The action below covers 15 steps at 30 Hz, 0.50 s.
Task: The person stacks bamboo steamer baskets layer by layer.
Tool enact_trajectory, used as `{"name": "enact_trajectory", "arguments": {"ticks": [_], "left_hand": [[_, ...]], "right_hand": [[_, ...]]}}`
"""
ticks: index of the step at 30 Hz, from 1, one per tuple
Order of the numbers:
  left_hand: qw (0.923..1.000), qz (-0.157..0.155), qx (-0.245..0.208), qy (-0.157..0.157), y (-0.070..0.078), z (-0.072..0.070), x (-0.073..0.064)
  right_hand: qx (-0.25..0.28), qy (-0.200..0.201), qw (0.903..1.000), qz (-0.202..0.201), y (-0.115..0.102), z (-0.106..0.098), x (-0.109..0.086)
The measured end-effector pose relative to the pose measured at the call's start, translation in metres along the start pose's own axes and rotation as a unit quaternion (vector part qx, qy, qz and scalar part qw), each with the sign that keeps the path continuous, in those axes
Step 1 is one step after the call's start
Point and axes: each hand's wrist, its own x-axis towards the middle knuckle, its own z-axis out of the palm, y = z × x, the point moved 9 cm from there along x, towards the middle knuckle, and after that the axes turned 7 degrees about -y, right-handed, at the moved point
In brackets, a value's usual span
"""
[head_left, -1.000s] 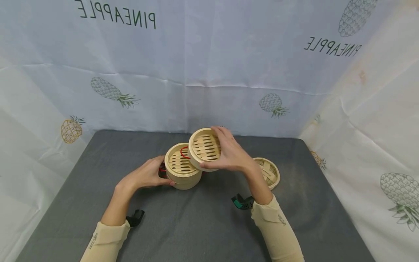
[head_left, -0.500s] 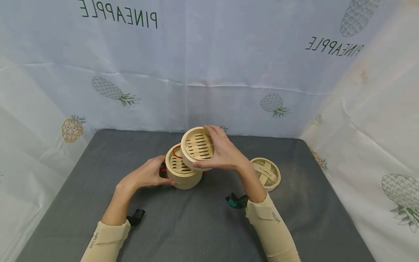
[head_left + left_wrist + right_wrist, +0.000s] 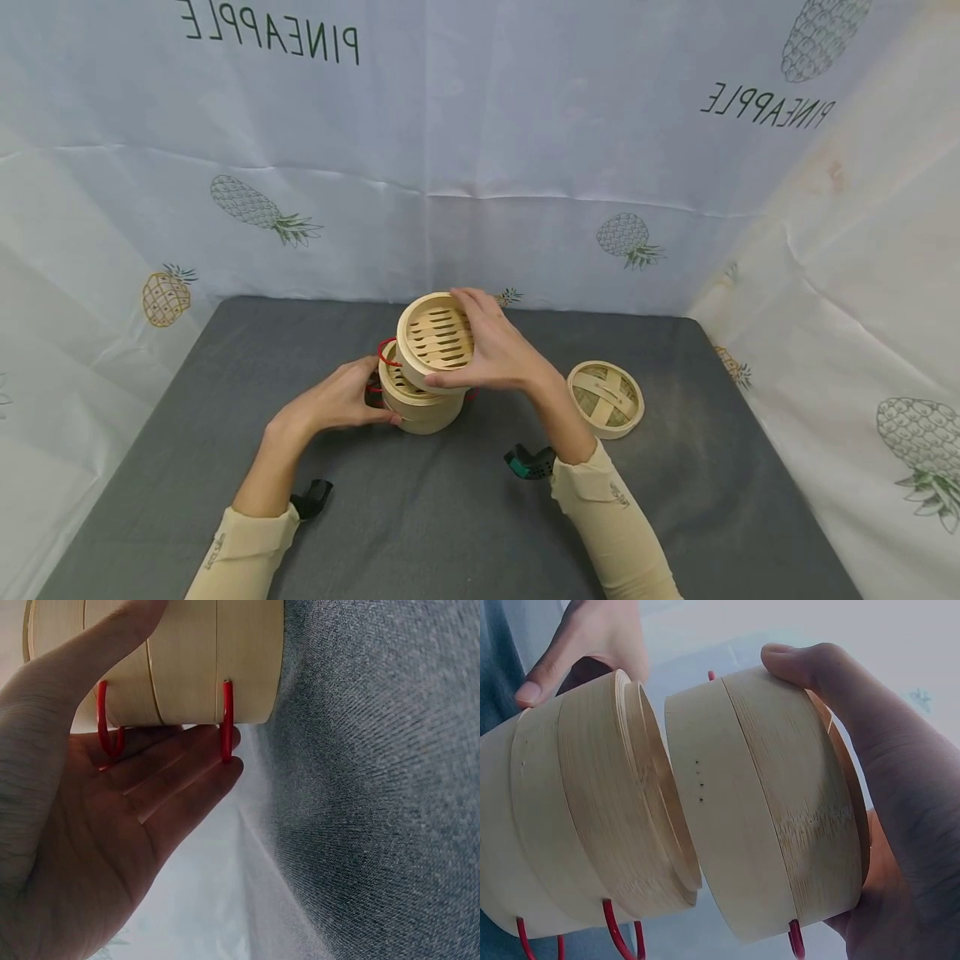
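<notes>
My right hand [image 3: 495, 343] grips a small round bamboo steamer basket [image 3: 438, 335] with a slatted floor and red loop handles. It is tilted, held over two stacked steamer baskets [image 3: 427, 410] on the table. A narrow wedge of space shows between it and the upper rim of the stack [image 3: 592, 802] in the right wrist view. My left hand [image 3: 341, 400] holds the stack from the left, thumb at the front and fingers behind. Red loops [image 3: 228, 720] stick out of the stack beside those fingers in the left wrist view.
A round woven bamboo lid [image 3: 606, 402] lies on the dark grey table [image 3: 420, 517], right of the stack. Pineapple-print cloth [image 3: 480, 150] hangs behind and along both sides. Black wrist devices [image 3: 529, 463] jut inward from both forearms.
My right hand has moved left with its basket, bringing it further over the stack and uncovering more of the lid. The left hand and the stack have stayed in place.
</notes>
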Motion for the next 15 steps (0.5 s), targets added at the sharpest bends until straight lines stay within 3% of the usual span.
{"name": "enact_trajectory", "arguments": {"ticks": [15], "left_hand": [[0.9999, 0.007, -0.012, -0.010, 0.001, -0.001, -0.002]], "right_hand": [[-0.002, -0.006, 1.0000, -0.005, -0.007, 0.013, 0.006]]}}
